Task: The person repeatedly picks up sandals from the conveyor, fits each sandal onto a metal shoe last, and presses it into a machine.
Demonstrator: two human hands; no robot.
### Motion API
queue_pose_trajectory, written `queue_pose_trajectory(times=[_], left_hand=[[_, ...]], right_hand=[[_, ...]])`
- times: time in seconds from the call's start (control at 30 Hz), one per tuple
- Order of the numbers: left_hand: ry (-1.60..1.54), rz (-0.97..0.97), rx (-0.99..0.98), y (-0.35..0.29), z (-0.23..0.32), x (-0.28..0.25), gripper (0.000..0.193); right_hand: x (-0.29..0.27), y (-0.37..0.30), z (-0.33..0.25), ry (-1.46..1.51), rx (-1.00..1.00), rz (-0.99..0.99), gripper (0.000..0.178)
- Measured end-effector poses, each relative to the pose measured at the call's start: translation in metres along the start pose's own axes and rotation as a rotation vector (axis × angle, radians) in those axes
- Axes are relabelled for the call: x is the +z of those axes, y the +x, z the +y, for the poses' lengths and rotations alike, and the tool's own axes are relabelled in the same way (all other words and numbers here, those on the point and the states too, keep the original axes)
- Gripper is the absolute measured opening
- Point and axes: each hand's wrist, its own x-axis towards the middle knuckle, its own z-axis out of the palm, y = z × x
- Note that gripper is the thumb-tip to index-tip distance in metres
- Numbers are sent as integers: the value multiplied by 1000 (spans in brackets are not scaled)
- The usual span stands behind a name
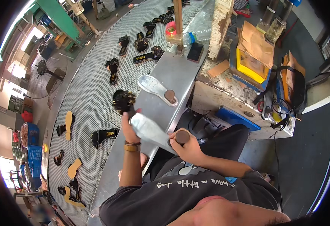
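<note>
My left hand (130, 130) is closed round a black slide sandal (123, 101) with a fluffy, gold-flecked upper, over the edge of the metal table. In my right hand (189, 148) is the narrow end of a silver sole-shaped metal form (150, 129), by its round brown knob (182, 137). The form's broad end lies against my left hand, below the sandal; whether it touches the sandal, I cannot tell. A second silver form (152, 86), also with a brown knob, lies on the metal table (172, 67) ahead of my hands.
Several black sandals (113, 71) and tan soles (74, 168) are spread over the mesh-patterned conveyor (93, 90) on the left. A phone (195, 52) and a plastic bottle (199, 36) lie at the table's far end. A yellow tray (249, 67) with cardboard sits on the worn bench at right.
</note>
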Motion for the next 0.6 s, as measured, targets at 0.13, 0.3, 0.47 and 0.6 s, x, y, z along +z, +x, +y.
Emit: queue_pose_trajectory(times=[0.13, 0.3, 0.47, 0.6], left_hand=[[284, -223, -82, -41, -54, 64, 51], [114, -265, -94, -48, -86, 107, 45], [134, -455, -123, -76, -92, 136, 68], [575, -962, 209, -85, -79, 153, 78]], right_hand=[[10, 1, -2, -35, -39, 100, 17], [-20, 1, 10, -365, -225, 268, 42], [-63, -23, 1, -243, 15, 216, 75], [-105, -4, -33, 460, 38, 451, 66]])
